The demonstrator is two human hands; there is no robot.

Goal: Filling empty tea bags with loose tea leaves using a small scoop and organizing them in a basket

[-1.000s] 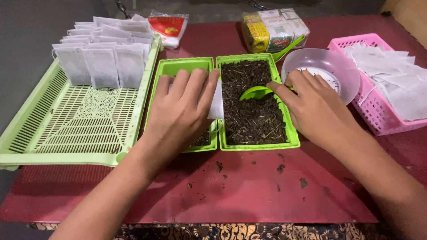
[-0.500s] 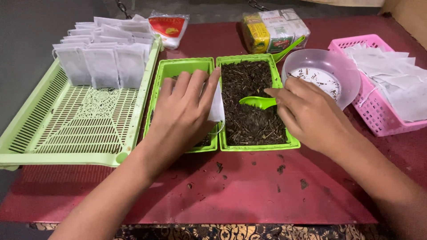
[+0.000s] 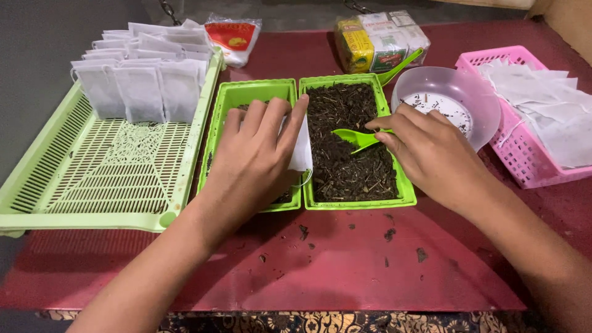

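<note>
Big lattice tray at left of frame, filled bags standing along its top end. Pink basket at right edge with empty bags. Clear bowl upper right. Two green trays centre: right one full of loose dry tea, left one under the left hand. Left hand pinches a white bag at centre, between the two trays, fingers closed on it. Right hand grips green scoop by the handle, bowl over the tea. Bag probably thin, limp, very light, tears easily: hold at mouth edge. Scoop stiff, light plastic.
</note>
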